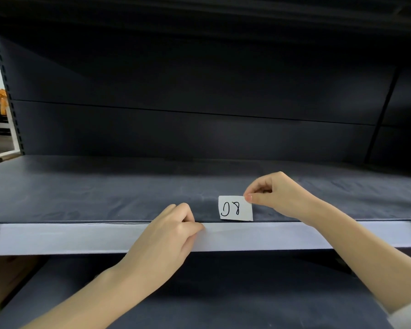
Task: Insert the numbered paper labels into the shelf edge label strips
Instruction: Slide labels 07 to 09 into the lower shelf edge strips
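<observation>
Your right hand [278,194] pinches the label [235,208] at the strip [271,235] top edge; left hand [173,236] fingertips pinch the strip.

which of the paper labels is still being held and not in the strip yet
The middle label, marked 08, pinched by the right hand above the strip.

Both bare forearms reach up and forward. The left hand [173,230] is curled loose, thumb and bent forefinger pressed together in a tight grip, knuckles up. The right hand [274,193] sits higher and further in, wrist bent, thumb and forefinger tips pinched shut, other fingers tucked under.
</observation>
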Demonstrator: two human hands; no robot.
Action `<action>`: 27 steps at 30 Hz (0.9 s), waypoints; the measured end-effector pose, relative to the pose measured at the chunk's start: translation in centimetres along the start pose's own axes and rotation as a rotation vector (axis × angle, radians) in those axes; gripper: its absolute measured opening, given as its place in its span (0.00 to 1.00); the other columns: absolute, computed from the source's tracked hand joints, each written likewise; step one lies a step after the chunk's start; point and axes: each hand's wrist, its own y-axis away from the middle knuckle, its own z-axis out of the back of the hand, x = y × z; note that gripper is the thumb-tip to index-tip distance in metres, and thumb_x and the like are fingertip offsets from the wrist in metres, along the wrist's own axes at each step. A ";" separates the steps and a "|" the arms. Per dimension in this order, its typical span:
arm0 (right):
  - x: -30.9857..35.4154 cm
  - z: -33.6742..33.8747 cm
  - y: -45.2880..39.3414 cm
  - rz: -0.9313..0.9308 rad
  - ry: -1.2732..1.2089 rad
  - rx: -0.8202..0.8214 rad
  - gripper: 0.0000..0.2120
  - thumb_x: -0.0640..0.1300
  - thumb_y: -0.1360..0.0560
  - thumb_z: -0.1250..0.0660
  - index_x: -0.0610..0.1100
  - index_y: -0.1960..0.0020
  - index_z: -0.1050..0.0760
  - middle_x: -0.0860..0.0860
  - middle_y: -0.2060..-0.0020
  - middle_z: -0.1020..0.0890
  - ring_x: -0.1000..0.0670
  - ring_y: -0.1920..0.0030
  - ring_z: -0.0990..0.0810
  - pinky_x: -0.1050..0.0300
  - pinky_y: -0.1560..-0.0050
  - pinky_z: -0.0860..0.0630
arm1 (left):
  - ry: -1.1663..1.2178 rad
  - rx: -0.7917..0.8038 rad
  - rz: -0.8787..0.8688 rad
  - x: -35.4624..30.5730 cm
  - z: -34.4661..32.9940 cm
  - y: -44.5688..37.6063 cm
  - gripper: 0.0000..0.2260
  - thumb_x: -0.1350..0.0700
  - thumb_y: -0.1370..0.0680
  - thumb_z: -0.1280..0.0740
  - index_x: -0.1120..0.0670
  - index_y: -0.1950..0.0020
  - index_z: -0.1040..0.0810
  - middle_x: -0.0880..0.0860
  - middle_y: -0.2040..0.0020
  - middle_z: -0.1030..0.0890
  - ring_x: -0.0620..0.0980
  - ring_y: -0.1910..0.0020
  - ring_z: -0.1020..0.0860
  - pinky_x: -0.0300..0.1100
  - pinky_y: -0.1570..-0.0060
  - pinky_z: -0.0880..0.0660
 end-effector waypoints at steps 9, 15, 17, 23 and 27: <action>-0.4 -0.8 0.1 -0.008 0.056 0.040 0.08 0.38 0.27 0.33 0.46 0.64 0.21 0.57 0.71 0.22 0.64 0.78 0.30 0.77 0.76 0.36 | 0.051 0.014 0.010 -0.3 0.4 -0.3 0.09 0.61 0.32 0.35 0.50 0.61 0.17 0.47 0.71 0.29 0.46 0.71 0.28 0.38 0.75 0.28; -0.6 -0.9 0.3 -0.005 0.066 0.051 0.10 0.39 0.27 0.32 0.48 0.66 0.21 0.58 0.76 0.23 0.60 0.77 0.31 0.75 0.77 0.37 | 0.040 0.006 0.029 -0.5 0.5 -0.3 0.09 0.60 0.33 0.35 0.49 0.62 0.16 0.46 0.71 0.28 0.46 0.72 0.28 0.34 0.75 0.30; -0.6 -1.0 0.3 0.000 0.078 0.060 0.10 0.39 0.27 0.32 0.48 0.66 0.21 0.60 0.78 0.23 0.60 0.77 0.31 0.74 0.77 0.36 | 0.052 0.003 0.032 -0.6 0.6 -0.3 0.09 0.60 0.33 0.34 0.49 0.62 0.16 0.47 0.71 0.28 0.46 0.73 0.28 0.35 0.76 0.30; -0.2 -0.5 0.3 0.035 0.044 -0.009 0.10 0.39 0.27 0.32 0.48 0.66 0.21 0.57 0.71 0.22 0.63 0.77 0.30 0.76 0.74 0.34 | 0.054 0.006 0.048 -0.5 0.5 -0.4 0.09 0.60 0.34 0.34 0.48 0.62 0.17 0.46 0.71 0.30 0.43 0.70 0.32 0.30 0.75 0.39; 0.1 -0.5 0.4 0.035 0.040 0.002 0.11 0.39 0.27 0.32 0.49 0.67 0.22 0.59 0.77 0.23 0.63 0.78 0.30 0.75 0.76 0.36 | 0.064 0.000 0.058 -0.5 0.3 -0.3 0.10 0.60 0.34 0.35 0.48 0.61 0.17 0.45 0.71 0.30 0.42 0.68 0.34 0.30 0.72 0.37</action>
